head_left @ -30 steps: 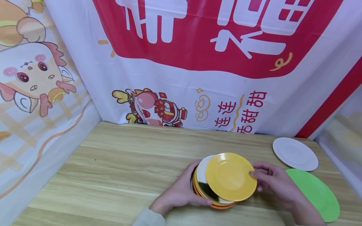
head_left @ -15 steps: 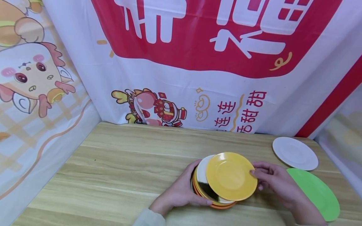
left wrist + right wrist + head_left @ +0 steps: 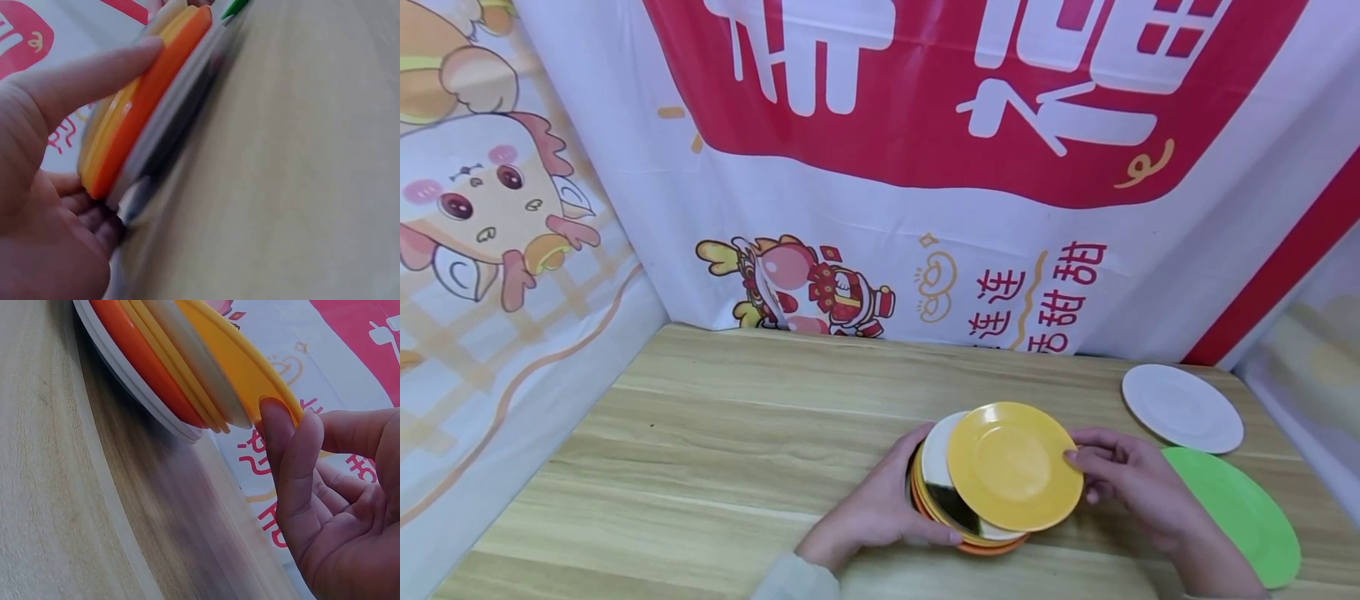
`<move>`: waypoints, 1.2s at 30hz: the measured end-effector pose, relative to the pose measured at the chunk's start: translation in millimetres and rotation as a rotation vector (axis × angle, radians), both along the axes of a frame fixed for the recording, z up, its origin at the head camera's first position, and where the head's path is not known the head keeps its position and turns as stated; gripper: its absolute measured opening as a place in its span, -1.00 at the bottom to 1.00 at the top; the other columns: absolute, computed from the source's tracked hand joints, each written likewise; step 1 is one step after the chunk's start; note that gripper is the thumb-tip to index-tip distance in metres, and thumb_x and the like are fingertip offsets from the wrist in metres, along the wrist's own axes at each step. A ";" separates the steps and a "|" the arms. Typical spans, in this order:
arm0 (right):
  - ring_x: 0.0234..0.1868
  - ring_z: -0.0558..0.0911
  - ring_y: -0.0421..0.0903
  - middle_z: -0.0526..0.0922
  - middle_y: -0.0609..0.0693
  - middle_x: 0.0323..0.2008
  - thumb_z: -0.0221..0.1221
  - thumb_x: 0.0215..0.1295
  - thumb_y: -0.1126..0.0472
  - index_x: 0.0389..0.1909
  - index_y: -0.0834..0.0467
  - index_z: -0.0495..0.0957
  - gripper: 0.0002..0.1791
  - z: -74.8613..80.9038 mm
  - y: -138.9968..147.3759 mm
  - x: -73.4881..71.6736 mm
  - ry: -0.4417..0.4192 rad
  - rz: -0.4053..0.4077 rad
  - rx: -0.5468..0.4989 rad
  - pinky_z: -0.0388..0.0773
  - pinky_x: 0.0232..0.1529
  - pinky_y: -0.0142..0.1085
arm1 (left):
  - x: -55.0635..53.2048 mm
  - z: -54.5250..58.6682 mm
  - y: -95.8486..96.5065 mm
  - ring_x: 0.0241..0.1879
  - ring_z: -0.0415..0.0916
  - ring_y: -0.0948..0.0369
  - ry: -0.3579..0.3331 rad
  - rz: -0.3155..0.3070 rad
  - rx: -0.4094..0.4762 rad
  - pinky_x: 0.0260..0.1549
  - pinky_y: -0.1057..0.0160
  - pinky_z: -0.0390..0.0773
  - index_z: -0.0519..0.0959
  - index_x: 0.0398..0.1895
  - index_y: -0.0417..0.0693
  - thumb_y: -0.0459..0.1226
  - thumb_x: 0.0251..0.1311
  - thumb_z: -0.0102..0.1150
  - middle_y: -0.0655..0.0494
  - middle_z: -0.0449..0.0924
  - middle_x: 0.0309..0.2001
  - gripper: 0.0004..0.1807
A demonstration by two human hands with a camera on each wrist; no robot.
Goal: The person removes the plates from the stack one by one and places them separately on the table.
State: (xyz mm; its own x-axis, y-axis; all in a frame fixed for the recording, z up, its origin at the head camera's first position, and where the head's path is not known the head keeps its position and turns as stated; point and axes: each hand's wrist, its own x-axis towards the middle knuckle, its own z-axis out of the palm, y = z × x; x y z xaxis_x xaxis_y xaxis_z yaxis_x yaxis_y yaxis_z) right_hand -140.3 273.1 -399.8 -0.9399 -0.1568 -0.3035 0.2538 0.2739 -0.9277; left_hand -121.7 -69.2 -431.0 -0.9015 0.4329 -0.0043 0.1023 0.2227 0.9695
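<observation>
A yellow plate (image 3: 1015,467) leans over a stack of small plates, its right rim pinched between the thumb and fingers of my right hand (image 3: 1131,479). Under it lies a white plate with a dark patch (image 3: 936,458). My left hand (image 3: 887,504) grips the stack from the left, thumb along the front edge. In the left wrist view, an orange plate (image 3: 150,94) sits lower in the stack, above pale and dark plates. From the right wrist, a gap shows between the raised yellow plate (image 3: 250,362) and the white-rimmed plate (image 3: 206,369) beneath.
On the wooden table (image 3: 700,433), a white plate (image 3: 1183,408) lies at the back right. A green plate (image 3: 1243,517) lies nearer, partly behind my right forearm. Printed cloth (image 3: 865,167) hangs along the table's back edge, with more cloth at both sides.
The yellow plate and the right hand have shifted up very slightly. The left hand and the stack stay where they were.
</observation>
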 end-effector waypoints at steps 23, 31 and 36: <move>-0.27 0.67 -0.21 0.80 -0.17 -0.13 0.24 0.58 0.16 0.45 0.44 0.38 -0.39 -2.0 -4.5 0.2 0.010 -0.017 -0.007 0.72 -0.27 -0.33 | 5.0 31.4 18.5 0.44 0.31 0.06 -0.074 0.060 -0.004 0.61 -0.20 0.14 0.33 0.55 0.02 -0.44 -0.43 0.82 0.04 0.43 0.42 0.29; -0.27 0.68 -0.21 0.81 -0.18 -0.14 0.25 0.58 0.17 0.46 0.42 0.39 -0.40 -3.3 -2.9 0.5 0.015 -0.030 -0.026 0.73 -0.26 -0.33 | 3.0 21.8 13.3 0.46 0.33 0.09 -0.096 0.021 0.093 0.64 -0.14 0.06 0.27 0.60 0.03 -0.51 -0.40 0.77 0.08 0.48 0.44 0.33; -0.29 0.67 -0.21 0.81 -0.20 -0.17 0.23 0.59 0.19 0.44 0.44 0.40 -0.42 -3.8 -1.3 0.3 0.037 -0.034 -0.031 0.72 -0.27 -0.34 | 2.8 17.0 9.9 0.44 0.35 0.10 -0.125 0.036 0.074 0.61 -0.08 0.08 0.27 0.62 0.10 -0.49 -0.37 0.77 0.16 0.51 0.42 0.33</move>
